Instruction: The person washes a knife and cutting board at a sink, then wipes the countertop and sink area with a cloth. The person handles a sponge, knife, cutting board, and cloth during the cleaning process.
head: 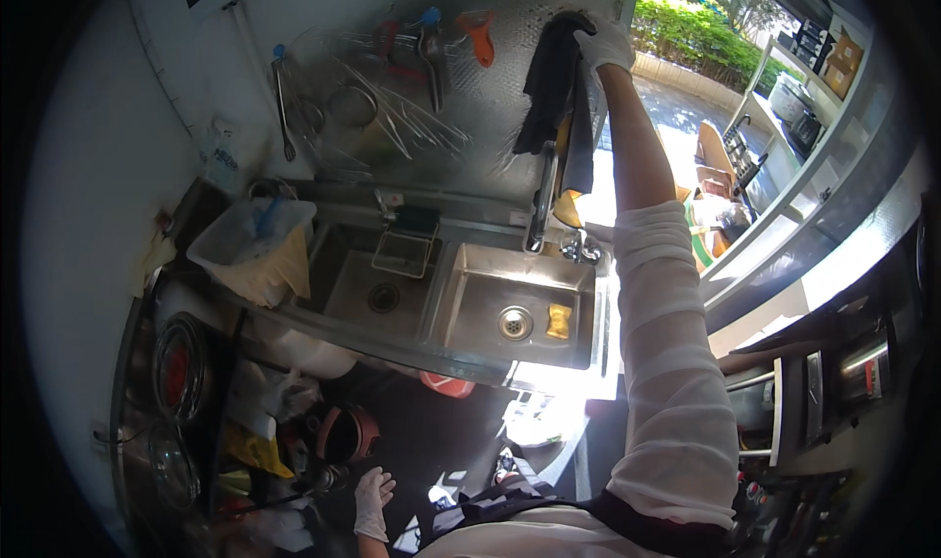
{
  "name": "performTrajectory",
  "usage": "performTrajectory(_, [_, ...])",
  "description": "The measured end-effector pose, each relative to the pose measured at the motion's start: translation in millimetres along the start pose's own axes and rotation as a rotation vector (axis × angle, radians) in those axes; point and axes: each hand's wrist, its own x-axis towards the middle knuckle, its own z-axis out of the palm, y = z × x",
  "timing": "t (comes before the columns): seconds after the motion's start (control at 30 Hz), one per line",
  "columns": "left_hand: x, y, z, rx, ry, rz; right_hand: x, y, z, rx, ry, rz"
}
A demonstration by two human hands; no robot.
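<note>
My right hand [607, 43], in a pale glove, is raised at the top and grips the upper end of a dark cloth [548, 87], which hangs against the metal wall above the faucet [542, 201]. Below my left, the gloved left hand [375, 488] hangs low beside the sink cabinet, its fingers loosely bent and apart with nothing in them. In the right basin of the steel double sink [470, 286] lies a yellow sponge [559, 321] beside the drain. A wire rack [403, 253] with a dark green pad stands in the left basin.
A white plastic bin [253, 253] stands left of the sink. A whisk [283, 109], strainers and an orange peeler [479, 36] hang on the wall. Glass lids [179, 367] and bags lie at lower left. Shelves [779, 139] stand by the opening at right.
</note>
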Motion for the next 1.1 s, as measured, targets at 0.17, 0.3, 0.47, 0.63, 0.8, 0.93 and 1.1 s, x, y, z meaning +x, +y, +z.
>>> performTrajectory(0.17, [-8.3,27.0,28.4,0.020,-0.036,0.111,28.0,-12.2,-0.7,0.206,0.026,-0.048])
performTrajectory(0.3, [-8.9,127.6,81.2,0.053,-0.007,0.557,20.1,-75.2,-70.9,0.659,0.079,-0.312])
performTrajectory(0.47, [-15.0,261.3,196.6,0.234,-0.309,1.359,-126.9,-159.7,-157.2,1.288,-0.766,-0.165])
performTrajectory(0.63, [4.5,264.0,226.5,0.152,-0.764,1.150,-268.2,-174.1,-141.7,1.196,-0.768,-0.025])
performTrajectory(0.8, [72.9,247.5,149.1,0.377,-0.649,1.006,-335.0,-136.5,-105.1,0.805,-0.897,0.456])
performTrajectory(0.93, [107.9,263.3,131.2,0.509,-0.857,0.956,-395.2,-108.8,-116.4,0.963,-0.657,0.851])
performTrajectory(1.1, [86.7,234.0,198.5,0.668,-1.371,0.689,-465.1,-79.6,-231.0,0.951,-0.063,1.205])
